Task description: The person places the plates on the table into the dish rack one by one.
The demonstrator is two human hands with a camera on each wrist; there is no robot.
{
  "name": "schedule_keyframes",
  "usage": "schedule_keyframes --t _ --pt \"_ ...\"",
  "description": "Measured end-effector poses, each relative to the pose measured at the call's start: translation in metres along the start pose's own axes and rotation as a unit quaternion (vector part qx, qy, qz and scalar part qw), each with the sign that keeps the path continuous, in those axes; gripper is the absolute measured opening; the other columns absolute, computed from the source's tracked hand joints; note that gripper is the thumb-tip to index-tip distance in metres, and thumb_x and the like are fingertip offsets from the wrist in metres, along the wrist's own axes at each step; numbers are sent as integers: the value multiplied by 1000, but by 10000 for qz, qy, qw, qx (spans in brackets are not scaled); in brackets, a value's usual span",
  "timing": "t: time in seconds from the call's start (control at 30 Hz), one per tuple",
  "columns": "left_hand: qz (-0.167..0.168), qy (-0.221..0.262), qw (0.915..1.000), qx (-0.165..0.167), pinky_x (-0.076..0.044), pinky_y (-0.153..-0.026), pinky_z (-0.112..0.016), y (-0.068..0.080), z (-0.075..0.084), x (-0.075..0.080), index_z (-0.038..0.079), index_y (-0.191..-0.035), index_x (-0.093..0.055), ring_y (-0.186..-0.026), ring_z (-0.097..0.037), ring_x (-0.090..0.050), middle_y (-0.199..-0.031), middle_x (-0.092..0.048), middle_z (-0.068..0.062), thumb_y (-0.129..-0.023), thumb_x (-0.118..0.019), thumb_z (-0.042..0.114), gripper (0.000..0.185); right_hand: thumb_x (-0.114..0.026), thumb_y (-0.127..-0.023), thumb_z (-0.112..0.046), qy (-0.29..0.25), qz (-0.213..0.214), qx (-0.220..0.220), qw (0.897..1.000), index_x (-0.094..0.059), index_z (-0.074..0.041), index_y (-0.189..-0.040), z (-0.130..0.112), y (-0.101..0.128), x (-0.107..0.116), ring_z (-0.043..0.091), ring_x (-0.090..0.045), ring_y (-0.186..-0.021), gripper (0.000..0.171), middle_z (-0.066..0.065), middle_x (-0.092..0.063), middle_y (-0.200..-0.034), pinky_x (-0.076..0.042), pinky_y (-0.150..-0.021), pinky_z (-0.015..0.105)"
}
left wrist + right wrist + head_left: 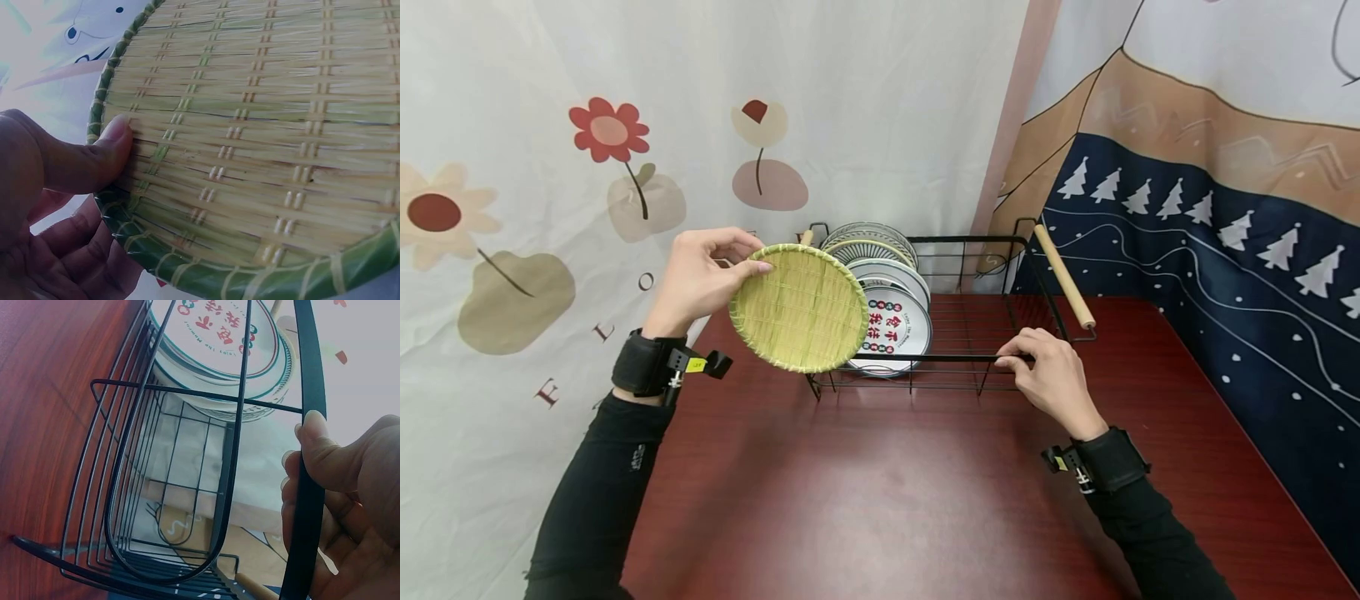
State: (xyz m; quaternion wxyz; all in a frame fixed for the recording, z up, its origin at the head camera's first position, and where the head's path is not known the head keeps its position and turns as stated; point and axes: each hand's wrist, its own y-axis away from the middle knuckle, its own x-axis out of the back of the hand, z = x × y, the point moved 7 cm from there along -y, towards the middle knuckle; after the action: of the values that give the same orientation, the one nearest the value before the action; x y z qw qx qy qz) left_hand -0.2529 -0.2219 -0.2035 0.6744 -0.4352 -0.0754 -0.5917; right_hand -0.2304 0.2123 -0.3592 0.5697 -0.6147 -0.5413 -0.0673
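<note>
A round woven bamboo tray with a green bound rim is held up by my left hand, its thumb on the woven face and the fingers behind the rim. In the head view the tray overlaps the left front of a black wire basket with wooden handles. My right hand grips the basket's flat front top bar, thumb on one side and fingers curled behind. Inside the basket's left part, several round plates stand tilted one behind another; the front one bears red characters. The tray hides part of them.
The basket stands on a reddish-brown table. Behind it hangs a white curtain with flower prints, and on the right a dark blue cloth with white trees. A wooden handle sticks out at the basket's right end.
</note>
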Motion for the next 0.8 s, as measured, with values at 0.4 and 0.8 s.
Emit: schedule_keyframes --t 0.4,0.8 --pt "36 -134 9978 -652 -46 -63 -18 -21 18 -21 14 -97 -81 -68 3 -64 -85 -77 -10 -84 -85 17 14 -83 -82 -10 -6 -6 -13 10000 -78 -15 -86 1 0 0 16 -58 -69 8 -1 -68 -83 -41 -57 30" --pt "-146 -317 9911 -1288 -51 -66 -23 -39 38 -54 9 -98 -81 -72 -22 -73 -89 -79 -13 -84 -84 12 15 -83 -82 -10 -31 3 -5 10000 -78 -14 -87 0 0 -1 18 -57 -67 8 0 -69 -84 -39 -56 28"
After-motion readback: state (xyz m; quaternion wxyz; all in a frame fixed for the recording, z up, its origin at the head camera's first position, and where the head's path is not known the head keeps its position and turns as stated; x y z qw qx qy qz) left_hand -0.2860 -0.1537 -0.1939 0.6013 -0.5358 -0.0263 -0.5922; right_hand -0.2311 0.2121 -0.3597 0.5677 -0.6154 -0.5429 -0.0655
